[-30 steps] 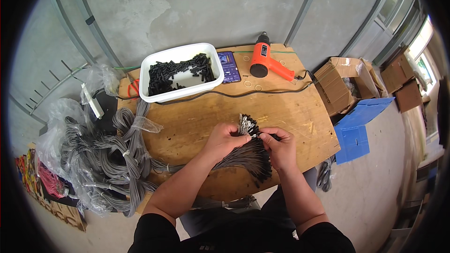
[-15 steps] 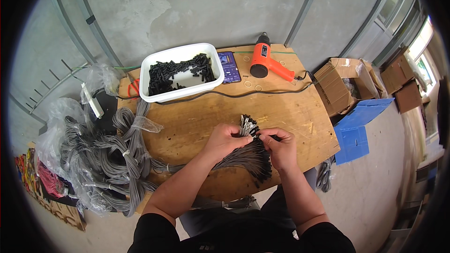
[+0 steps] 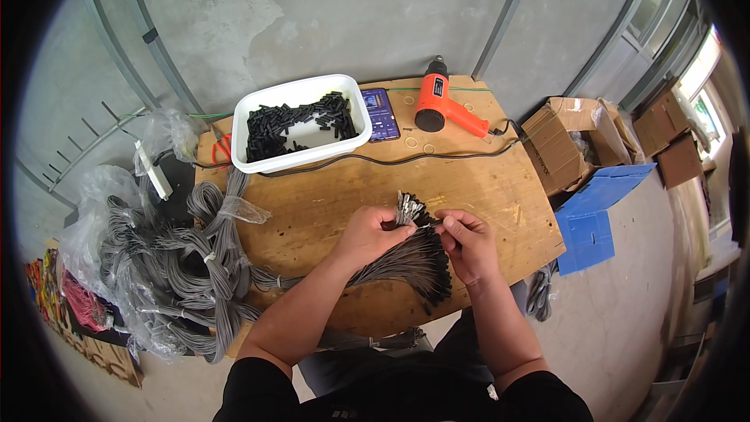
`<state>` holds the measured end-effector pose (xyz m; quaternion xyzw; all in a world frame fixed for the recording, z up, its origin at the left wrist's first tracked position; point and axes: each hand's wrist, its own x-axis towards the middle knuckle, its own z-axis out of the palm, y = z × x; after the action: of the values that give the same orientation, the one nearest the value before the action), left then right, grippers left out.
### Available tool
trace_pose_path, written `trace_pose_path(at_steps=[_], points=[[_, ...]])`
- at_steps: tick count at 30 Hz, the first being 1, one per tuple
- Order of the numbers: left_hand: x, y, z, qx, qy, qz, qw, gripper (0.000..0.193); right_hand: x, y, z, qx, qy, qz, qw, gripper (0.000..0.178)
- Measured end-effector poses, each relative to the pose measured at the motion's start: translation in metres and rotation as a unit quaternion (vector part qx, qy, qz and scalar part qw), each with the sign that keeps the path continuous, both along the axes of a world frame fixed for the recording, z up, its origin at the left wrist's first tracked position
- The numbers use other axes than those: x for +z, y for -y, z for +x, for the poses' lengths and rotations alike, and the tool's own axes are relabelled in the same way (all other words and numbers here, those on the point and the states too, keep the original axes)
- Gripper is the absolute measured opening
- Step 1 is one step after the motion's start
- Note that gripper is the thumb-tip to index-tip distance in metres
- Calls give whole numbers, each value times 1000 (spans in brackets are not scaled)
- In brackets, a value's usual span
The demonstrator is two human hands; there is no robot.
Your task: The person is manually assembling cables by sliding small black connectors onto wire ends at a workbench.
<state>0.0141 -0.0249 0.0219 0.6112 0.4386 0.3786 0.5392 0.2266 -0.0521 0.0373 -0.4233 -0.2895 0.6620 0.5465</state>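
Note:
My left hand (image 3: 367, 234) is closed around a bunch of grey cables near their ends, and the bare silvery tips (image 3: 406, 205) stick up past the thumb and fingers. Just to its right, my right hand (image 3: 469, 246) pinches a small black tube between thumb and fingertips, at the end of one thin cable drawn out from the bunch. The grey cables (image 3: 391, 264) fan across the wooden table below the hands. Many of their ends (image 3: 439, 281) carry black sleeves. Fingers partly hide the pinched piece.
A white tub (image 3: 244, 101) of short black tubes stands at the back, beside a phone (image 3: 380, 115). An orange heat gun (image 3: 435, 101) lies to the right, its black cord crossing the table. Coiled grey cables (image 3: 187, 258) and plastic bags fill the left. Cardboard boxes (image 3: 555, 144) stand right.
My right hand has drawn slightly away from the left, so a short length of thin cable shows between them. The left hand keeps its grip on the bunch, shifted slightly left.

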Motion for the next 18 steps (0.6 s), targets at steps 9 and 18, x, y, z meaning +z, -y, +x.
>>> trace_pose_path(at_steps=[9, 18], points=[[-2, 0, 0, -14, 1, -3, 1000, 21, -12, -3, 8, 85, -135, -51, 986, 18], [-2, 0, 2, -20, 10, -6, 1000, 21, -9, 0, 3, 79, -109, -59, 989, 17]])
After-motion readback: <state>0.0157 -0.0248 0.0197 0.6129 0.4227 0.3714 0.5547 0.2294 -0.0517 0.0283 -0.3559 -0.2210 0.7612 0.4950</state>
